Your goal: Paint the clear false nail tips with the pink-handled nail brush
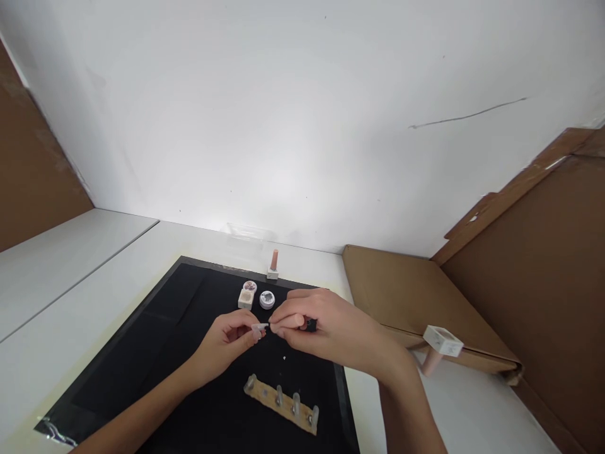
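Note:
My left hand (225, 337) pinches a small pale false nail tip (258, 327) between thumb and fingers, above the black mat. In my right hand (326, 321) is a nail polish brush, gripped by its peach cap (295, 321). Its dark tip points left and meets or nearly touches the nail tip; I cannot tell which. Just beyond my hands sit a square whitish pot (246, 299), a round pot with dark contents (267, 299) and another round pot (250, 287) with coloured bits. Closer to me lies a tan strip (271, 397) carrying several clear nail tips.
A peach-capped polish bottle (273, 272) stands at the mat's far edge. Another white-based bottle (443, 340) rests cap-down by a flat cardboard box (401, 284) on the right. A clear plastic tray (246, 234) lies near the white wall. The black mat (155, 340) covers the white table.

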Motion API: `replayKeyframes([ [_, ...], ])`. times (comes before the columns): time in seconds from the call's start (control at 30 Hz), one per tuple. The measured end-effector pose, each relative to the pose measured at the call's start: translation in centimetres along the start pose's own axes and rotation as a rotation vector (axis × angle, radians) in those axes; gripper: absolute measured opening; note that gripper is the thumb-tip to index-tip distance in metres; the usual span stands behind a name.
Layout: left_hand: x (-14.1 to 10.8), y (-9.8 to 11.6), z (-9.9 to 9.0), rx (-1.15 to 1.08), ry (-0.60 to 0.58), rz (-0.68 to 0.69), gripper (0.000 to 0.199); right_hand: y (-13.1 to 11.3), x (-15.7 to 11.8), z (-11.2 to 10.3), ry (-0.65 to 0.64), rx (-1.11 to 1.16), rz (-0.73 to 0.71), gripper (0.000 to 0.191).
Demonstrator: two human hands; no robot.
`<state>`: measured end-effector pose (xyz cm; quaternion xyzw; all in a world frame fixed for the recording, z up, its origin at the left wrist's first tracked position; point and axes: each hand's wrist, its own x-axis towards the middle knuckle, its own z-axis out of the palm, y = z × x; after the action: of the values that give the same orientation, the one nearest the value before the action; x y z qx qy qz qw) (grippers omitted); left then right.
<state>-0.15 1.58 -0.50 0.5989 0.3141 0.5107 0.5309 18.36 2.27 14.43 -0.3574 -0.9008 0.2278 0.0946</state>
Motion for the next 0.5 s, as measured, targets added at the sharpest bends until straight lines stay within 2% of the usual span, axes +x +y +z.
replayKeyframes([
  [0.1, -0.01, -0.03, -0.11, 0.084, 0.010, 0.026, 0.016, 0.26, -0.20, -0.19, 0.046, -0.053, 0.092, 0.023],
  [0.17, -0.01, 0.06, -0.17, 0.154, 0.012, 0.060, 0.017, 0.29, -0.34, -0.33, 0.040, -0.014, 0.068, 0.021],
  [0.33, -0.13, 0.58, -0.13, 0.252, -0.032, 0.094, 0.019, 0.30, -0.28, -0.32, -0.070, 0.117, -0.036, 0.025],
  [0.5, -0.26, 0.89, -0.08, 0.288, -0.048, 0.111, 0.018, 0.72, -0.31, -0.29, -0.008, 0.093, 0.024, 0.023],
])
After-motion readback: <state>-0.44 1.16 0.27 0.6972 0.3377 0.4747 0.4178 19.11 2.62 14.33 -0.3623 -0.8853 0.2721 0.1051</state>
